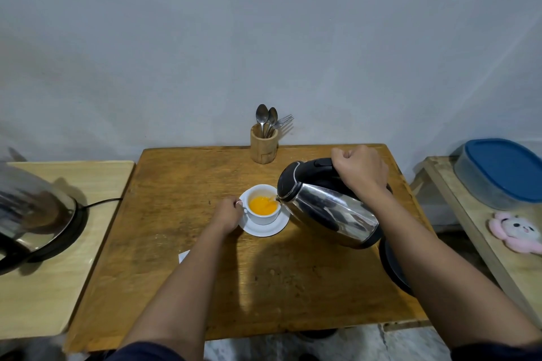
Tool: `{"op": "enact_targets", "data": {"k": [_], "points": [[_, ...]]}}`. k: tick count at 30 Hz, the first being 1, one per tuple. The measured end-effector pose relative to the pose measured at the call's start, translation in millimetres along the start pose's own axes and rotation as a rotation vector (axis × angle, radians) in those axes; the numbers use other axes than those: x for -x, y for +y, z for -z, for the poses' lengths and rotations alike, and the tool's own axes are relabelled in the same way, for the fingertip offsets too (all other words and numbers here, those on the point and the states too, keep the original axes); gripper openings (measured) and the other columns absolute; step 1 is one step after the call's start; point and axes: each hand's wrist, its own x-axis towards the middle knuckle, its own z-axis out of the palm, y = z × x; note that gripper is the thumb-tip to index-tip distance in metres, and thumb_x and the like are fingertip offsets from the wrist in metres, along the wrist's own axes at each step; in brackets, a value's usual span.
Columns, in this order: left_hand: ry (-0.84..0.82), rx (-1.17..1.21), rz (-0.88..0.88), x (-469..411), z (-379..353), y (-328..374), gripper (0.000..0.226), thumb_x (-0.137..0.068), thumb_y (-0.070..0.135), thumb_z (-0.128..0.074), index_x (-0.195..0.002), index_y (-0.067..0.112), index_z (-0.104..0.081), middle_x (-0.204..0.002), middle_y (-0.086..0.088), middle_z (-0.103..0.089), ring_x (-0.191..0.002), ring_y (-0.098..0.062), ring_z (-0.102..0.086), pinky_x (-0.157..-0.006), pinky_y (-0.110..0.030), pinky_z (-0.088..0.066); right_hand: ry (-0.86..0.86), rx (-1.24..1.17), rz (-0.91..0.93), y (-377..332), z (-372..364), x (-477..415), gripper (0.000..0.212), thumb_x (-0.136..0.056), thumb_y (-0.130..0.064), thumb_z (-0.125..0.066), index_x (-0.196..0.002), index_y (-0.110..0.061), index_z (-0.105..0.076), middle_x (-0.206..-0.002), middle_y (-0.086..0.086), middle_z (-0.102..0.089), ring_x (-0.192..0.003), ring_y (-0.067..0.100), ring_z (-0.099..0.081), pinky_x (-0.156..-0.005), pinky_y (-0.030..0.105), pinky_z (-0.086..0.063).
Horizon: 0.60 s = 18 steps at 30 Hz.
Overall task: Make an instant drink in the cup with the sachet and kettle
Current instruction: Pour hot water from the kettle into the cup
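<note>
The white cup (263,206) sits on a white saucer (264,224) near the middle of the brown wooden table (205,287). Inside the cup is bright orange drink, about half way up. Just to the right of the cup, the shiny metal kettle (328,205) is tipped over, with its spout right at the cup's rim. Water looks to be going in.

The right hand (362,168) is closed tight around the kettle's black handle. The left hand (227,212) is on the left side of the cup, with its fingers pinched on the cup's little handle to keep it steady.

So the powder seems to be in the cup already, and the pouring is under way. What looks left is filling the cup up and stirring (no spoon is in the cup yet).

Behind the cup, at the table's far edge, a wooden holder (263,145) has spoons and a fork in it. In front of the cup and a bit left, a small white scrap (184,256) peeks out from under the left arm. It may be the sachet, but that is hard to tell.

No words or brand names can be read anywhere.
</note>
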Motion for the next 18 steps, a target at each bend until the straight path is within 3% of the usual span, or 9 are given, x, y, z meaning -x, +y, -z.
{"op": "enact_targets", "data": {"k": [18], "points": [[-0.028,-0.023,0.012,-4.0,0.4,-2.7,0.030,-0.097,0.017,-0.037,-0.112,0.002,-0.059,-0.114,-0.020,-0.062,-0.088,-0.022,-0.050,-0.075,-0.030,-0.037,-0.006,0.020,-0.008,-4.4,0.6,1.3,0.043,-0.080,-0.028,-0.047,-0.041,-0.015,-0.033,-0.042,-0.002,-0.031,-0.041,0.018,-0.030,-0.046,0.024,-0.023]]}}
